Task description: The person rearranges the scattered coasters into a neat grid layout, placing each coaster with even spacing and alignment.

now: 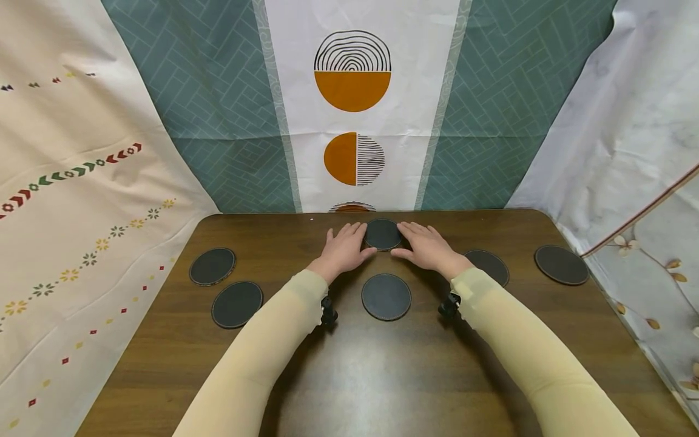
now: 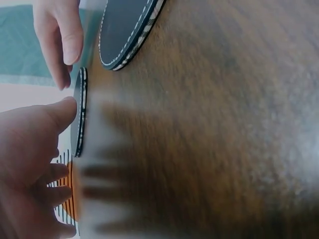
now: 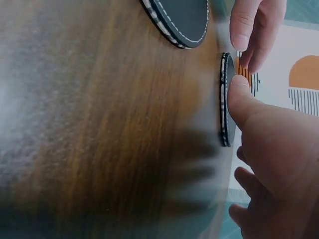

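Observation:
A round dark coaster [image 1: 383, 234] with pale edge stitching lies near the table's back edge. My left hand [image 1: 344, 249] is at its left side and my right hand [image 1: 428, 247] at its right, fingers extended forward and thumbs pointing inward. In the left wrist view, the thumb of the left hand [image 2: 30, 149] overlaps this coaster's edge. From the right wrist, the right thumb also overlaps the coaster [image 3: 230, 114], and finger shadows fall on the wood. Neither hand has its fingers curled round anything. A second coaster [image 1: 386, 297] lies closer, between the forearms.
Two coasters, one upper [image 1: 212, 266] and one lower [image 1: 237, 304], lie on the left of the brown wooden table [image 1: 377, 376]. On the right are another coaster [image 1: 488, 267], partly behind the right forearm, and one [image 1: 561, 264] near the edge. Patterned cloths [image 1: 360, 127] hang around the table.

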`<state>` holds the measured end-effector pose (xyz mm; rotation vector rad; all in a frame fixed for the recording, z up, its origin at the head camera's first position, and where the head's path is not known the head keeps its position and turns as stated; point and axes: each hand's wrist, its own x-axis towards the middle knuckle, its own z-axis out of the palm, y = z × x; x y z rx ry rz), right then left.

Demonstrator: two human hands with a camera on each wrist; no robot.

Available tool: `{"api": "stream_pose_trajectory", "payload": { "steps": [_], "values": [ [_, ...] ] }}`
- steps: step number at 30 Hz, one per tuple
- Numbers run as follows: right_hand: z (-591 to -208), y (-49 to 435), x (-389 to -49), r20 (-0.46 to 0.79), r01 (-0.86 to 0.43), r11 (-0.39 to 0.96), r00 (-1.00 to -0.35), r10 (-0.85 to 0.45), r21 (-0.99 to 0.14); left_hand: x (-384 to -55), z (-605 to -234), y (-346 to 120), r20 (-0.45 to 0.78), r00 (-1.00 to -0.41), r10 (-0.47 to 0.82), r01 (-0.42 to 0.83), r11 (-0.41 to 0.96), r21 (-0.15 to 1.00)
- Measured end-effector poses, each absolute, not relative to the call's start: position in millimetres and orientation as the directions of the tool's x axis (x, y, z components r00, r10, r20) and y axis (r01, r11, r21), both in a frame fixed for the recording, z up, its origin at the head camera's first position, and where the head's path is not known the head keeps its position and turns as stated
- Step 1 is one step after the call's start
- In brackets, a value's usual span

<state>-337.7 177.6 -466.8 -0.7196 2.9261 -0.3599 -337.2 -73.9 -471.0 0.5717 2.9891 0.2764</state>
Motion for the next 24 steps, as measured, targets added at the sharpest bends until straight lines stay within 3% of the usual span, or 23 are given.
{"api": "stream_pose_trajectory", "payload": {
  "steps": [24],
  "values": [
    [-471,178,-353,-0.071,-0.448,0.857,-0.875,-0.478,-0.254,-347,-477,-65,-0.096,-0.922,0.375,0.350,0.914,0.207]
  ]
}}
